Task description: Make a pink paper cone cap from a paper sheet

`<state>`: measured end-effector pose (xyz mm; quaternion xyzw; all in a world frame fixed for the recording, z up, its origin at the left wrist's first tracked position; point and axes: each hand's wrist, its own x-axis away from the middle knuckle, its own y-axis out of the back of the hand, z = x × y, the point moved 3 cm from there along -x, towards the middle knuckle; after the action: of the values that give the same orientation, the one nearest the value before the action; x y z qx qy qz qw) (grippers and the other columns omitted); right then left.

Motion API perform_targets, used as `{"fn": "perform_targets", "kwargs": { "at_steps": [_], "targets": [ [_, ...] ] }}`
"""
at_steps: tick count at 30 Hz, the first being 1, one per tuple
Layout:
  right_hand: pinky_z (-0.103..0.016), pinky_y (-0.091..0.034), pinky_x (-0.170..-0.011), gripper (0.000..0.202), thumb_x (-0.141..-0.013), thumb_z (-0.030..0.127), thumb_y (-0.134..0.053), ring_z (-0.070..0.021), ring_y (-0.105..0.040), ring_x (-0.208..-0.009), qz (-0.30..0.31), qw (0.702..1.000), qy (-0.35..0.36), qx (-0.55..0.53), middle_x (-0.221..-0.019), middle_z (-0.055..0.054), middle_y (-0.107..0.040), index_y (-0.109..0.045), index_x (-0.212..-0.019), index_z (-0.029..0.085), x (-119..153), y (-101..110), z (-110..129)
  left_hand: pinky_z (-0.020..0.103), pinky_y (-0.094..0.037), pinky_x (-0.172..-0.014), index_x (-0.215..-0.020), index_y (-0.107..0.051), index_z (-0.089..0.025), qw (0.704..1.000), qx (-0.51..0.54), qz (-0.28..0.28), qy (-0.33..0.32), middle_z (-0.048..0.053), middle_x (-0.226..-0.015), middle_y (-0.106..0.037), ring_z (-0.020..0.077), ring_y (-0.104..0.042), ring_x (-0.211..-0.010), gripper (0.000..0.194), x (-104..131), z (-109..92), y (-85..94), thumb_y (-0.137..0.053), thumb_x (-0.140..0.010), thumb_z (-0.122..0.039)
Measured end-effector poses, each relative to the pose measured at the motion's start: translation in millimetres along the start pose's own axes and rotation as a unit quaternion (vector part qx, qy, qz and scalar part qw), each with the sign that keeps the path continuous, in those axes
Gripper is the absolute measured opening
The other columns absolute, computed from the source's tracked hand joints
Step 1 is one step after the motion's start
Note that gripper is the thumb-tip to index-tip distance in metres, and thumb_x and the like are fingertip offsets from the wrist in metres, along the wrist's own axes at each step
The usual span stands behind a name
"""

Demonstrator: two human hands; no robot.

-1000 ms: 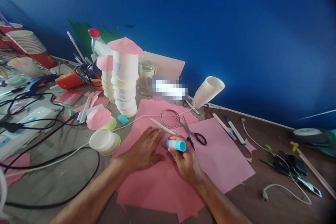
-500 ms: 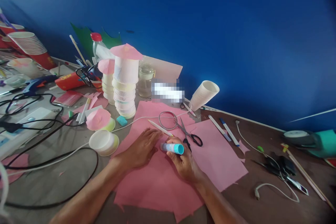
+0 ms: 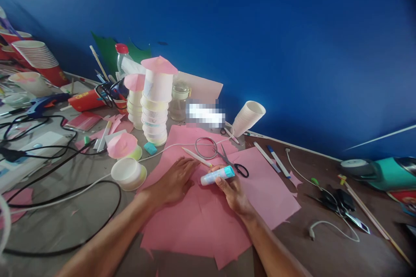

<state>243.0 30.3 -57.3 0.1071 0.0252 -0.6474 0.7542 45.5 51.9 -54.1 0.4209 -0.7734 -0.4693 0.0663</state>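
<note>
My right hand [image 3: 234,194] is closed around a glue stick [image 3: 214,176], a pale blue tube with a turquoise end pointing up to the right. The tube is held tilted just over pink paper [image 3: 191,231]. My left hand [image 3: 175,181] lies on that paper with its fingers stretched forward, left of the tube. Beyond the fingers rest a white pencil [image 3: 196,156] and a thin metal ring [image 3: 196,150]. Black-handled scissors [image 3: 242,171] lie behind my right hand, which partly hides them. Another pink sheet [image 3: 269,190] spreads to the right.
Stacked paper-cup towers [image 3: 157,88] with pink cone tops stand at the back left. A white cup [image 3: 125,175] lies near my left forearm among black cables [image 3: 118,216]. White stacked cups [image 3: 248,117] lean by the blue wall [image 3: 292,52]. Markers [image 3: 278,162] lie to the right.
The glue stick has turned from pointing toward me to lying more sideways, its turquoise end now up and to the right. My left hand has barely moved. The view has shifted slightly.
</note>
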Motion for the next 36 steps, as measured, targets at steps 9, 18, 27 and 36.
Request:
{"fn": "perform_targets", "kwargs": {
  "at_steps": [9, 18, 27, 36],
  "targets": [
    [-0.028, -0.052, -0.065, 0.031, -0.088, 0.053, -0.062, -0.0165, -0.061, -0.070, -0.047, 0.987, -0.070, -0.135, -0.086, -0.003, -0.069, -0.066, -0.096, 0.024, -5, -1, -13, 0.053, -0.041, -0.112, -0.143, -0.040, -0.018, 1.000, 0.002, 0.002, 0.004, 0.015, -0.139, -0.054, 0.0310, -0.046, -0.132, 0.061, 2, 8, -5.5, -0.053, -0.084, -0.008],
    [-0.028, -0.052, -0.062, 0.028, -0.090, 0.049, -0.061, -0.0167, -0.063, -0.068, -0.052, 0.998, -0.025, -0.040, -0.084, -0.004, -0.071, -0.066, -0.096, 0.022, -6, -5, -8, 0.051, -0.043, -0.111, -0.143, -0.041, -0.020, 1.000, 0.017, -0.003, 0.003, 0.013, -0.140, -0.054, 0.0297, -0.047, -0.132, 0.062, 1, 5, -1.7, -0.053, -0.083, -0.008],
    [-0.029, -0.054, -0.072, 0.024, -0.095, 0.043, -0.054, -0.0183, -0.064, -0.077, -0.017, 0.991, 0.078, 0.111, -0.087, -0.005, -0.069, -0.063, -0.098, 0.020, -4, -13, 0, 0.053, -0.042, -0.110, -0.142, -0.040, -0.019, 1.000, 0.012, -0.007, -0.009, 0.014, -0.139, -0.054, 0.0306, -0.048, -0.130, 0.063, 2, 11, -6.2, -0.055, -0.082, -0.008],
    [-0.034, -0.051, -0.073, 0.019, -0.091, 0.041, -0.059, -0.0207, -0.059, -0.074, 0.030, 0.995, 0.032, 0.094, -0.081, -0.006, -0.065, -0.063, -0.087, 0.023, -5, -10, 9, 0.054, -0.044, -0.108, -0.142, -0.040, -0.019, 1.000, 0.013, -0.005, 0.000, 0.015, -0.136, -0.056, 0.0306, -0.049, -0.129, 0.061, 1, 9, -5.0, -0.054, -0.084, -0.008]
  ]
}}
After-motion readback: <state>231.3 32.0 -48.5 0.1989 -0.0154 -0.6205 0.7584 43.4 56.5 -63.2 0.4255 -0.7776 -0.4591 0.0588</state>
